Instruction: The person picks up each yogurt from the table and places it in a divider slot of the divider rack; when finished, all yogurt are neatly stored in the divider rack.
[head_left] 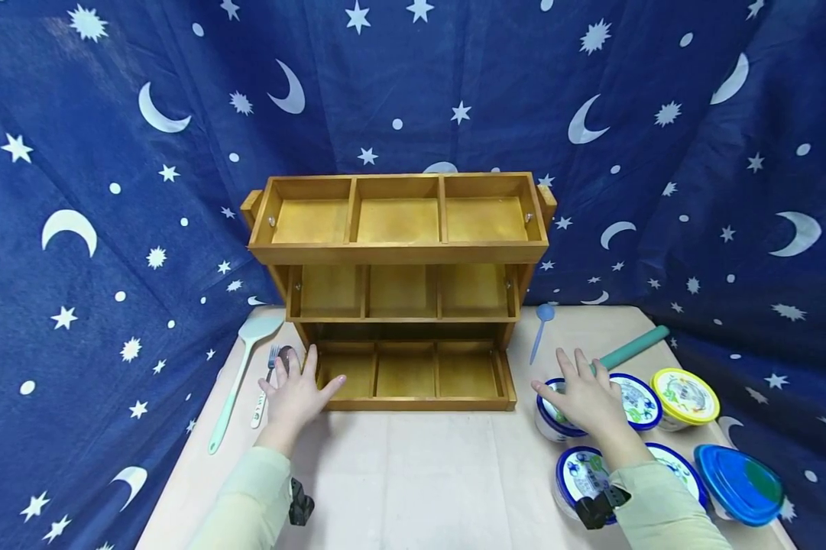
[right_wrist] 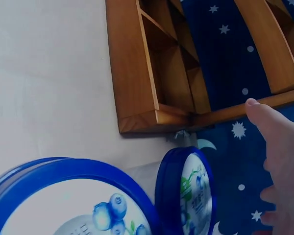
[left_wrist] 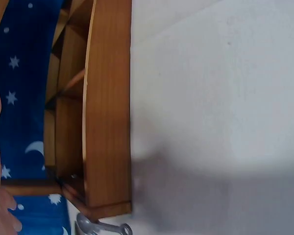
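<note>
A three-tier wooden shelf [head_left: 399,254], each tier split into three compartments, stands at the middle of the table. My left hand [head_left: 294,401] spreads its fingers by the shelf's lower left corner, holding nothing. A fork [head_left: 258,405] and the bowl of a dark metal spoon [head_left: 286,355] lie beside that hand. Over on the right, my right hand [head_left: 587,399] is spread above several round tubs. One blue-rimmed tub [head_left: 552,428] is partly hidden beneath it; whether the fingers touch it I cannot tell. In the right wrist view, a blueberry-printed lid [right_wrist: 78,205] shows close up.
A pale green spatula [head_left: 237,382] lies at the far left. On the right are a small blue spoon [head_left: 542,328], a green rod [head_left: 633,349], a yellow-lidded tub [head_left: 685,396] and a blue-lidded container [head_left: 739,485]. A starry blue curtain [head_left: 399,84] hangs behind.
</note>
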### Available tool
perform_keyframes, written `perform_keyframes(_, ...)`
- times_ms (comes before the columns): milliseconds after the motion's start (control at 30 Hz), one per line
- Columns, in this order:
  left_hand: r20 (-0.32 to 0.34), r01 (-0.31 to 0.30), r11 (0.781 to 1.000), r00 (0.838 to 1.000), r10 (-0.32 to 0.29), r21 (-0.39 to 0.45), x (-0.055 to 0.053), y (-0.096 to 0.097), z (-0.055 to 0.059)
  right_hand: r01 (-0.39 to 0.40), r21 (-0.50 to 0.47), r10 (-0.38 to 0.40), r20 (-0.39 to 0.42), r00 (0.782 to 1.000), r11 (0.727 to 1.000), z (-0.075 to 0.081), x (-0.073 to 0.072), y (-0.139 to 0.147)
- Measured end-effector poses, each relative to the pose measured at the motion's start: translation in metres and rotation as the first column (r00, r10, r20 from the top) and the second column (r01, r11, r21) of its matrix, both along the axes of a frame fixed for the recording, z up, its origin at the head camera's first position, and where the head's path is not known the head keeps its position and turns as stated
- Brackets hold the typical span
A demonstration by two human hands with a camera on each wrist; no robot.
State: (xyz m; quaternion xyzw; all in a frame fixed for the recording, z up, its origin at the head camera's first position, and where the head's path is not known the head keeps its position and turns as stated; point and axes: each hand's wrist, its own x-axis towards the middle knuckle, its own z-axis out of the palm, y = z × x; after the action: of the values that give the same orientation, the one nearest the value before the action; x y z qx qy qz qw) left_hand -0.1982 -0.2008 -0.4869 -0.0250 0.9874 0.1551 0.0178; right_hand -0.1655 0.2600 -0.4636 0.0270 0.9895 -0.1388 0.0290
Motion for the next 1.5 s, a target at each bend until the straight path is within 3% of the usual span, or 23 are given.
perform_keyframes(233,-0.003,-0.021,0.991,1.000,0.022,0.129,-0.011,-0.011,-0.011,0.015,0.008,-0.015,-0.019,1.000,1.000,-0.005,0.000,0.005)
perform_keyframes(533,0.021,-0.050,0.977,0.999,0.046,0.209,-0.015,-0.025,-0.028,0.028,-0.012,-0.028,0.004,1.000,1.000,-0.010,0.003,0.010)
perform_keyframes(633,0.016,-0.064,0.944,0.998,0.062,0.324,-0.016,-0.025,-0.033,0.027,-0.016,-0.026,0.007,1.000,1.000,-0.009,0.005,0.011)
perform_keyframes(767,0.024,-0.090,0.856,0.996,0.090,0.510,-0.017,-0.023,-0.037,0.021,-0.015,-0.021,0.009,1.000,1.000,-0.009,0.006,0.012)
perform_keyframes(833,0.028,-0.105,0.828,0.994,0.107,0.550,-0.018,-0.022,-0.038,0.016,-0.016,-0.015,0.010,1.000,1.000,-0.010,0.005,0.012)
perform_keyframes(933,0.027,-0.119,0.817,0.992,0.126,0.564,-0.017,-0.023,-0.040,0.012,-0.022,-0.012,0.018,1.000,1.000,-0.012,0.005,0.012)
perform_keyframes(1133,0.018,-0.115,0.824,0.992,0.126,0.555,-0.015,-0.029,-0.053,0.016,-0.039,-0.015,0.027,1.000,0.999,-0.014,0.006,0.012)
perform_keyframes(1333,0.029,-0.110,0.786,0.993,0.117,0.608,-0.013,-0.032,-0.071,0.013,-0.026,-0.013,0.006,1.000,1.000,-0.017,0.005,0.011)
perform_keyframes(1500,0.073,-0.147,0.766,0.989,0.130,0.625,-0.011,-0.030,-0.078,0.010,-0.020,-0.010,0.021,1.000,1.000,-0.018,0.007,0.011)
